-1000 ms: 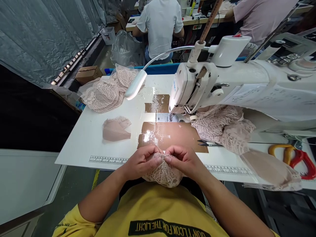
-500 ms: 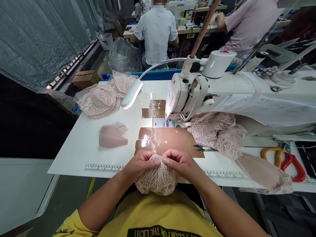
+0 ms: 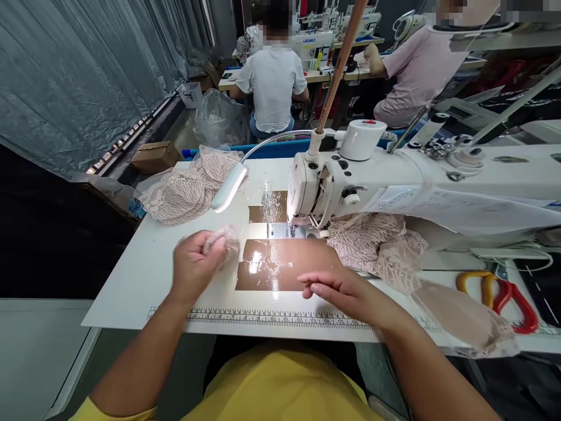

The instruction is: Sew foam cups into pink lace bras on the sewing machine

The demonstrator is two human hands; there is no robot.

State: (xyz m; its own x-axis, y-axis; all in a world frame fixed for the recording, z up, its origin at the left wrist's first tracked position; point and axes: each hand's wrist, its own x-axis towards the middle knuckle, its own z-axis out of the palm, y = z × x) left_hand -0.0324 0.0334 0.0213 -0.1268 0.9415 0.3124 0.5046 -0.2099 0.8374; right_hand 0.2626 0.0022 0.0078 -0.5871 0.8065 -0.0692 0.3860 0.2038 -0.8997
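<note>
One bunched lace piece [image 3: 228, 237] is poking from the left hand [image 3: 193, 262], which is pinching it, maybe so it isn't slipping. The right hand [image 3: 339, 290], loosely open, is holding nothing; a lace heap [image 3: 366, 241] is lying beyond it.

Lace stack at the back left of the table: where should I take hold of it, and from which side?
Probably pinch the lace stack by its near edge, coming from the front: it looks soft and layered, and that edge shows uncovered, while the lamp head overlaps its right side in this view. The left hand holds crumpled lace.
</note>
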